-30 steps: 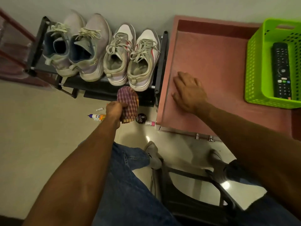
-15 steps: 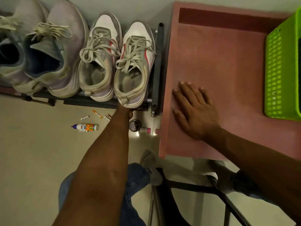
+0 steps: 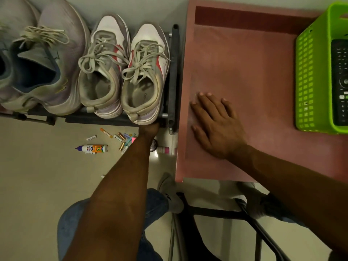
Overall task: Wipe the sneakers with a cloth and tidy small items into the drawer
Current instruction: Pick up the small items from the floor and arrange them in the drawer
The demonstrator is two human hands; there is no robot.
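Nearest the camera we see our jeans-clad knees (image 3: 71, 223), socked feet (image 3: 170, 193) and a dark chair frame (image 3: 250, 221), all cut off by the lower edge.

The left forearm runs up the centre of the frame. The left hand (image 3: 149, 129) reaches under the heel of the rightmost sneaker, below the rack edge. Only the wrist and back of the hand show; the fingers are hidden, so we cannot tell how far the hand is open or whether it holds anything. No cloth shows in this view.

Small items lie on the floor (image 3: 37, 176) just left of that forearm: a glue bottle (image 3: 92, 148), batteries (image 3: 121, 137), a few pens (image 3: 130, 139) and a short orange stick (image 3: 106, 132). Further pieces are too small to identify. Right of the forearm, a round tin (image 3: 154, 146) is half hidden behind it, and a pink-capped bottle (image 3: 164, 149) lies beside the tin.

The right hand (image 3: 218, 127) rests palm down on the floor of the pink drawer (image 3: 244, 63), fingers straight and spread, holding nothing.

Farther off, the white sneakers (image 3: 124, 72) stand side by side on the black rack (image 3: 173, 72), toes to the wall. The grey sneakers (image 3: 47, 68) stand to their left, one cut off by the frame edge.

A green basket (image 3: 310, 76) sits in the drawer's right side with a remote (image 3: 339, 81) inside; both are cut off at the right edge.
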